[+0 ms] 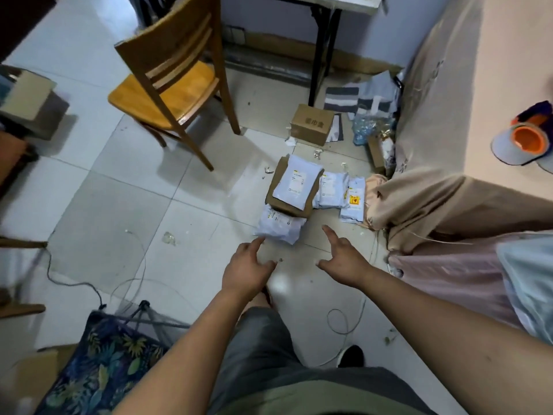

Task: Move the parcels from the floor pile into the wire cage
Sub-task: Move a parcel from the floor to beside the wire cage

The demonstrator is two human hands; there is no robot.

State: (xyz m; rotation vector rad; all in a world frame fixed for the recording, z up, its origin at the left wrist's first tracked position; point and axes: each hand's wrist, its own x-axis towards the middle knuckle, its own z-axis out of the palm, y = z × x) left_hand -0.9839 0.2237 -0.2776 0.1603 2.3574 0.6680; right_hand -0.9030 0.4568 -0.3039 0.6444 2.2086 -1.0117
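Our left hand and right hand hang empty, fingers loosely spread, over the floor, just beside the nearest white parcel of the pile by the bed.

My left hand points its forefinger at the near corner of the closest white parcel, and my right hand hovers just beside it, fingers loose, holding nothing. Behind that parcel, a flat brown box carries another white mailer.
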